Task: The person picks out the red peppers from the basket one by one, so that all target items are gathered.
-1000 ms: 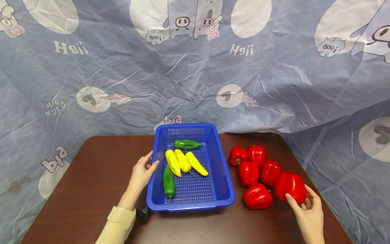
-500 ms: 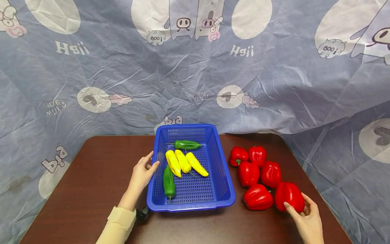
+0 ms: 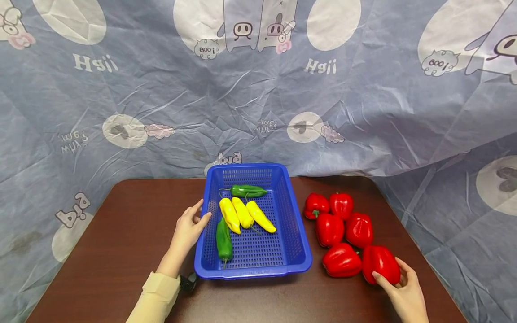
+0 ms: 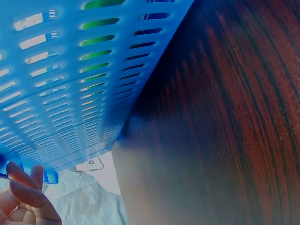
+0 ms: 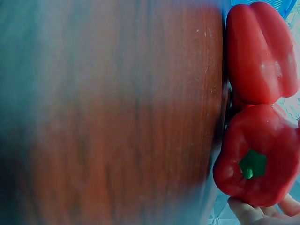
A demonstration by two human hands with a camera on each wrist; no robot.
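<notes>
A blue perforated plastic basket [image 3: 296, 237] stands mid-table, its left rim held at the side by my left hand [image 3: 190, 225]. In the left wrist view, the fingers [image 4: 33, 194] are at the rim beside the slotted wall. Inside the basket lie three yellow peppers [image 3: 230, 216] and two green peppers [image 3: 223, 241]. At the right, my right hand [image 3: 407, 291] holds a large red bell pepper [image 3: 381, 264], thumb in front and fingers around its right side. Its green stem shows in the right wrist view, close against another red bell pepper [image 5: 260, 54].
Several more red bell peppers [image 3: 330, 229] sit grouped right of the basket. The dark brown wooden table [image 3: 133, 242] ends against a hanging grey-blue printed cloth [image 3: 242, 89]. A small black object [image 3: 188, 283] shows beside the left wrist.
My right hand has brought the large red bell pepper nearer to me and slightly left, down beside the front pepper. The left hand and basket stay in place.
</notes>
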